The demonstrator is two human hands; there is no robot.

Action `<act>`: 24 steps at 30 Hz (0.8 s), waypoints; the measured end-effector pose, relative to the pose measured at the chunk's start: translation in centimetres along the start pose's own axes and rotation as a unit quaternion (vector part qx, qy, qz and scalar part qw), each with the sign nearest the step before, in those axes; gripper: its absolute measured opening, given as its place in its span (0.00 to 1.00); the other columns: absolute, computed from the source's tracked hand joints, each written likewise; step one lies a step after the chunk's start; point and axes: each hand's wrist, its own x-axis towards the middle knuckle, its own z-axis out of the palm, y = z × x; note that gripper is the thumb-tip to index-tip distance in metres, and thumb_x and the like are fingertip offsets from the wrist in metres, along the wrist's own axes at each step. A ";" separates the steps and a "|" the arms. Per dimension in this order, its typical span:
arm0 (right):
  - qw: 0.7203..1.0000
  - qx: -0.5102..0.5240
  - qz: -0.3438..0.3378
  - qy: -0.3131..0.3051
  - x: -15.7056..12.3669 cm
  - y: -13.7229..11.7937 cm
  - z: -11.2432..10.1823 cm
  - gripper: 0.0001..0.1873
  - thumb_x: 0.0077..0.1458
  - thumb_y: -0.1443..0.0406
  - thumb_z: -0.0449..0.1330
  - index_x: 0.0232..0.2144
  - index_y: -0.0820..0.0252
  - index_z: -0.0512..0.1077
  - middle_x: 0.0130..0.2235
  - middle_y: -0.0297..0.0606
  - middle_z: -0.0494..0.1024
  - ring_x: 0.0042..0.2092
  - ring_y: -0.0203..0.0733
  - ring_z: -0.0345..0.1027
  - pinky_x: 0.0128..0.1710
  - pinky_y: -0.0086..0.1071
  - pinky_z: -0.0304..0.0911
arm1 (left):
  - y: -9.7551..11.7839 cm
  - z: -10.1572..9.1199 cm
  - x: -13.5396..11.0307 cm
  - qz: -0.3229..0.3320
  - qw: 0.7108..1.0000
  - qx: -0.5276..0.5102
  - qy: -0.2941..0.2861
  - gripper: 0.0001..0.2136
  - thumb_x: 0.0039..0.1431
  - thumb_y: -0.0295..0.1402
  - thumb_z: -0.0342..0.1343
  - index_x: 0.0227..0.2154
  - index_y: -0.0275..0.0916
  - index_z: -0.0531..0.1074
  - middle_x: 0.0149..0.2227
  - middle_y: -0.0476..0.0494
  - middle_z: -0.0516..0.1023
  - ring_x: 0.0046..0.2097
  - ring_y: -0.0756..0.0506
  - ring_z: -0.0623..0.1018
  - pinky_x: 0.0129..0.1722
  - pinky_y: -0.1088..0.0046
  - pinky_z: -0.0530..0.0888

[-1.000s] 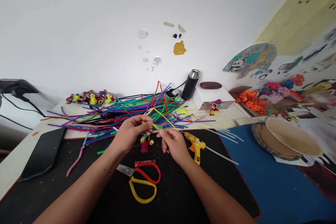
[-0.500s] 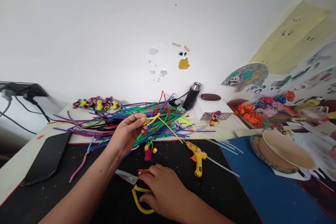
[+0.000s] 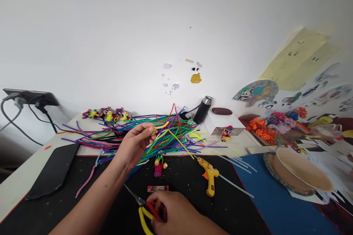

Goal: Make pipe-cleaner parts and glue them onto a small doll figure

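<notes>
Yellow stem (image 3: 178,140): hung near worktop (image 3: 34,165) back edge, pinched in left hand (image 3: 139,139) grip. Scissors (image 3: 141,201): sat toward front edge, right hand (image 3: 176,211) grip clamped on handles. I judged: tug could have snagged stem on glue gun (image 3: 210,177) nearby.

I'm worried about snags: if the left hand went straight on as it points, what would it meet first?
The left hand, holding a yellow pipe cleaner, would probably meet the heap of colored pipe cleaners first, though depth is unclear.
</notes>
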 end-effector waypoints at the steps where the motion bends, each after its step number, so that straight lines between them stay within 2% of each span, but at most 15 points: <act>1: 0.997 0.074 0.034 -0.007 -0.1 0.5 0.2 0.27 0.48 0.66 0.68 0.52 0.50 0.76 0.38 0.33 0.83 0.32 0.40 0.75 0.31 0.29 0.65 | 0.2 0.0 0.0 0.005 1.000 0.000 0.000 0.16 0.40 0.34 0.80 0.31 0.35 0.81 0.25 0.49 0.78 0.27 0.52 0.77 0.25 0.81 0.73; 3: 0.971 0.226 0.069 -0.043 -0.1 1.7 0.6 0.30 0.48 0.63 0.70 0.55 0.51 0.74 0.36 0.32 0.81 0.26 0.35 0.69 0.27 0.27 0.60 | 0.6 -0.1 -0.1 0.019 1.000 0.000 0.006 0.16 0.41 0.34 0.80 0.31 0.35 0.81 0.26 0.49 0.78 0.28 0.52 0.77 0.27 0.81 0.74; 6: 0.900 0.423 0.067 -0.088 -0.5 3.5 1.3 0.38 0.44 0.52 0.76 0.56 0.54 0.71 0.30 0.31 0.77 0.24 0.35 0.67 0.25 0.25 0.56 | 1.4 -0.5 0.0 0.044 0.999 -0.006 0.025 0.16 0.41 0.34 0.80 0.31 0.35 0.82 0.26 0.49 0.78 0.28 0.51 0.78 0.26 0.81 0.74; 9: 0.842 0.537 0.019 -0.048 -1.4 4.5 1.4 0.44 0.41 0.42 0.77 0.55 0.56 0.72 0.29 0.33 0.75 0.24 0.33 0.65 0.23 0.24 0.53 | 2.4 -1.0 0.0 0.077 0.996 -0.020 0.047 0.16 0.39 0.33 0.80 0.31 0.35 0.82 0.27 0.49 0.78 0.29 0.51 0.78 0.25 0.82 0.74; 11: 0.816 0.577 0.004 -0.027 -2.0 4.6 1.0 0.41 0.47 0.39 0.73 0.53 0.58 0.74 0.28 0.33 0.73 0.22 0.29 0.60 0.21 0.23 0.50 | 2.9 -1.2 0.0 0.098 0.993 -0.028 0.060 0.17 0.38 0.33 0.80 0.31 0.36 0.82 0.27 0.49 0.79 0.29 0.51 0.78 0.25 0.82 0.74; 13: 0.799 0.602 -0.009 -0.013 -2.2 4.2 0.4 0.36 0.53 0.42 0.70 0.53 0.59 0.74 0.26 0.29 0.70 0.17 0.25 0.54 0.18 0.22 0.47 | 3.1 -1.2 0.0 0.107 0.992 -0.029 0.067 0.17 0.38 0.32 0.80 0.32 0.35 0.82 0.28 0.49 0.80 0.29 0.51 0.78 0.25 0.82 0.75; 15: 0.796 0.606 -0.015 0.008 -2.0 3.5 -0.4 0.33 0.57 0.46 0.70 0.56 0.59 0.72 0.25 0.26 0.69 0.15 0.24 0.51 0.15 0.21 0.46 | 2.9 -1.1 0.1 0.098 0.992 -0.027 0.070 0.18 0.37 0.32 0.81 0.32 0.35 0.82 0.27 0.49 0.79 0.28 0.51 0.78 0.24 0.82 0.75; 16: 0.804 0.594 -0.023 0.009 -1.7 3.1 -0.8 0.35 0.56 0.46 0.71 0.57 0.60 0.70 0.24 0.25 0.69 0.14 0.25 0.52 0.14 0.20 0.47 | 2.7 -0.9 0.1 0.088 0.993 -0.027 0.070 0.18 0.37 0.32 0.81 0.32 0.35 0.82 0.27 0.49 0.79 0.28 0.51 0.78 0.24 0.82 0.75; 19: 0.841 0.539 -0.036 0.004 -0.6 2.0 -1.6 0.36 0.56 0.46 0.71 0.56 0.63 0.69 0.24 0.29 0.74 0.15 0.29 0.62 0.14 0.20 0.52 | 1.8 -0.3 0.1 0.061 0.995 -0.032 0.069 0.19 0.34 0.32 0.82 0.30 0.35 0.82 0.26 0.49 0.78 0.27 0.52 0.78 0.24 0.83 0.76; 22: 0.852 0.520 -0.052 0.016 0.6 1.3 -2.1 0.36 0.55 0.42 0.69 0.52 0.63 0.70 0.27 0.35 0.78 0.19 0.35 0.72 0.15 0.21 0.55 | 1.0 0.2 0.1 0.045 0.996 -0.031 0.064 0.19 0.33 0.33 0.82 0.29 0.35 0.82 0.26 0.49 0.79 0.26 0.52 0.78 0.26 0.82 0.77; 24: 0.856 0.511 -0.065 0.038 1.1 1.0 -2.6 0.35 0.55 0.42 0.69 0.51 0.62 0.70 0.29 0.38 0.80 0.25 0.38 0.77 0.20 0.23 0.61 | 0.6 0.4 -0.1 0.035 0.997 -0.025 0.060 0.19 0.33 0.33 0.82 0.29 0.35 0.82 0.26 0.49 0.79 0.26 0.52 0.78 0.26 0.82 0.78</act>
